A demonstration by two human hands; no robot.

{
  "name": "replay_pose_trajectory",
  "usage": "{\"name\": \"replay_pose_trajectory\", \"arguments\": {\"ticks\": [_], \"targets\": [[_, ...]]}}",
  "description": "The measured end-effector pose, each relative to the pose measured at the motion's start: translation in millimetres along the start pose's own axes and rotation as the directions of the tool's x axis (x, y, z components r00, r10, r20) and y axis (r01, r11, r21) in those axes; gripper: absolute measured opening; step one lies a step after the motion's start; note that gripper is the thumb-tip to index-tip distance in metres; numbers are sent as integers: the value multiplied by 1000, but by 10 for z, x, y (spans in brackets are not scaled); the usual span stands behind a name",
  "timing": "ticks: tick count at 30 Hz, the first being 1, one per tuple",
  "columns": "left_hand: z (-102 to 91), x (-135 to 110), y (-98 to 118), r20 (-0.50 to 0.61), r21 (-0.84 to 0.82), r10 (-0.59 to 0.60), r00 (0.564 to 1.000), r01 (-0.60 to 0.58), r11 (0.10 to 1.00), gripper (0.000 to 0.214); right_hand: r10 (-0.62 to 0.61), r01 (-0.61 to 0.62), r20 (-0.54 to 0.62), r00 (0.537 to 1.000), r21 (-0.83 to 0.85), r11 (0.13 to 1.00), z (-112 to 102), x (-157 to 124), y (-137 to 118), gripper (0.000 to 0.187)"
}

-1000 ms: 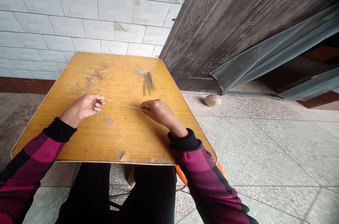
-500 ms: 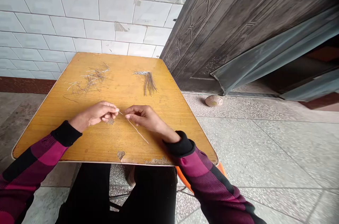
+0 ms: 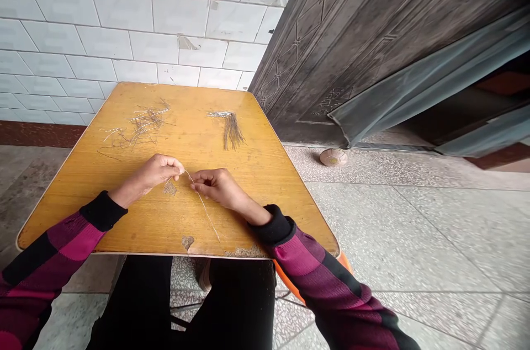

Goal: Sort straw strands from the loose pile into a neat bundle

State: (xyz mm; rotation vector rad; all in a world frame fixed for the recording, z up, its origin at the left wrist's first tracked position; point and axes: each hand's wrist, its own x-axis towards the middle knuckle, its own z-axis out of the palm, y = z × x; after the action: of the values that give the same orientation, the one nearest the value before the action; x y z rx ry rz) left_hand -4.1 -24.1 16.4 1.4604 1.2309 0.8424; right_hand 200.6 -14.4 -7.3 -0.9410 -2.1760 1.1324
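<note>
A thin pale wire [image 3: 203, 207] is pinched in the right hand [image 3: 216, 186], its long axis slanting toward the near edge of the wooden tabletop [image 3: 265, 217]; the closed left hand [image 3: 159, 171] sits just beside its upper tip, any grip unclear. Since the earlier frame, the hands have drawn closer — the wire now steeper.

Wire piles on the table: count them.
2. A loose scattered pile lies toward the far left of the table, and a neater bunch lies toward the far right. The single strand between the left hand and right hand isn't counted.
</note>
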Motion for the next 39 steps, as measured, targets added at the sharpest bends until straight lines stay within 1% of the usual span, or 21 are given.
{"name": "replay_pose_trajectory", "arguments": {"ticks": [3,6,10,15,19,21,23,25,27,30,33,35,36,37,38,39], "targets": [[8,13,-8,-7,100,58,998,-57,993,18,-46,46,10,999,-112,993,-1,-27,-75,19],[6,17,5,-20,126,72,997,-69,990,18,-68,71,26,997,-153,986,-8,-42,-130,19],[-37,18,47,-37,71,-6,999,9,997,15,-97,103,39,994,-200,974,-18,-56,-142,18],[-204,55,61,-44,-33,-82,996,81,996,12,-93,111,91,992,-225,968,-35,-93,-165,20],[-342,74,69,-33,-70,-96,995,93,993,8,-96,125,136,986,-222,967,-63,-116,-200,19],[-386,79,72,-34,-83,-92,995,89,993,8,-88,118,127,988,-249,961,-81,-120,-204,17],[-426,88,68,-64,-98,-87,994,80,992,10,-71,101,120,990,-267,958,-98,-125,-197,15],[-475,105,54,-111,-115,-73,991,60,992,11,-38,67,121,992,-241,968,-108,-133,-183,15],[-535,127,31,-147,-127,-63,987,44,991,12,16,7,134,991,-168,986,-116,-143,-170,16],[-627,159,-3,-152,-127,-59,987,39,991,11,91,-81,155,984,-68,994,-156,-161,-149,19],[-680,171,-7,-147,-101,-55,988,41,994,14,130,-128,262,956,-24,991,-264,-176,-118,16],[-666,162,15,-138,-81,-64,988,53,995,14,161,-172,362,918,-1,985,-350,-174,-93,15],[-637,151,32,-120,-75,-71,990,62,995,14,170,-192,383,908,19,981,-383,-167,-82,17],[-592,138,49,-92,-70,-80,993,74,995,14,175,-206,369,913,47,977,-402,-156,-74,19],[-530,123,66,-54,-65,-91,994,87,994,13,175,-212,322,930,82,974,-404,-139,-70,22],[-454,106,79,-13,-59,-94,996,93,994,12,172,-208,251,953,125,970,-387,-119,-68,24]]}}
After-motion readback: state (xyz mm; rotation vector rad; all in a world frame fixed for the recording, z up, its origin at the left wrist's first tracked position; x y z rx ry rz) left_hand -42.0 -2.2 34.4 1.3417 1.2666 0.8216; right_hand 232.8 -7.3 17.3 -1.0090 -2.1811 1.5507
